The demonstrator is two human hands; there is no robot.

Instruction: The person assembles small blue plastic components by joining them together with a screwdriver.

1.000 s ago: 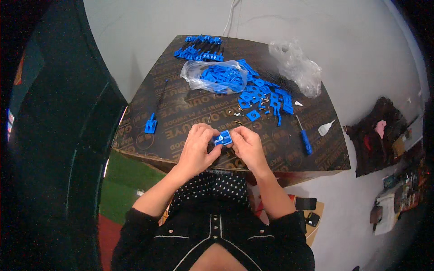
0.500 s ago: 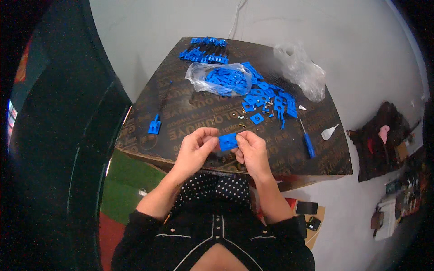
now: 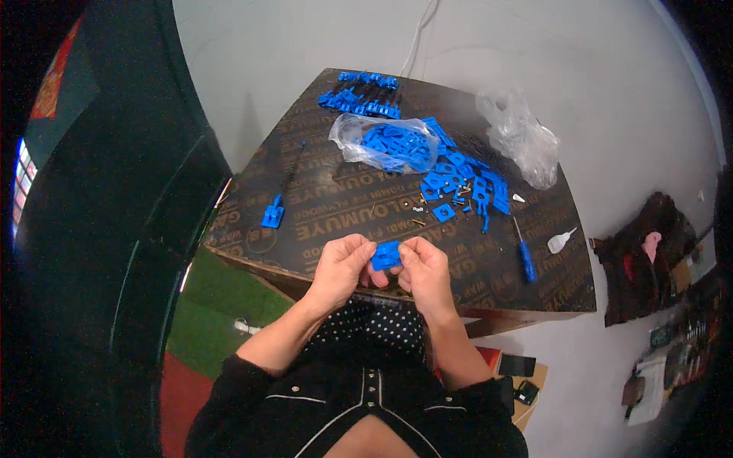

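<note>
A small blue plastic part (image 3: 386,255) is held between both hands above the near edge of a dark brown board table (image 3: 336,200). My left hand (image 3: 341,268) pinches its left side and my right hand (image 3: 424,272) pinches its right side. Farther back lies a spread of loose blue plastic parts (image 3: 463,182), and a clear bag (image 3: 382,143) holds several more. A single blue assembled piece (image 3: 272,212) rests alone near the table's left edge.
A blue-handled screwdriver (image 3: 524,253) and a small white glue bottle (image 3: 560,241) lie at the right of the table. A crumpled clear bag (image 3: 524,138) sits at the back right. A row of blue parts (image 3: 363,91) lines the far edge. Small screws (image 3: 419,208) lie mid-table.
Both hands have stayed together on the blue part, shifting it slightly toward me over the table's near edge. Nothing else on the table has moved.
</note>
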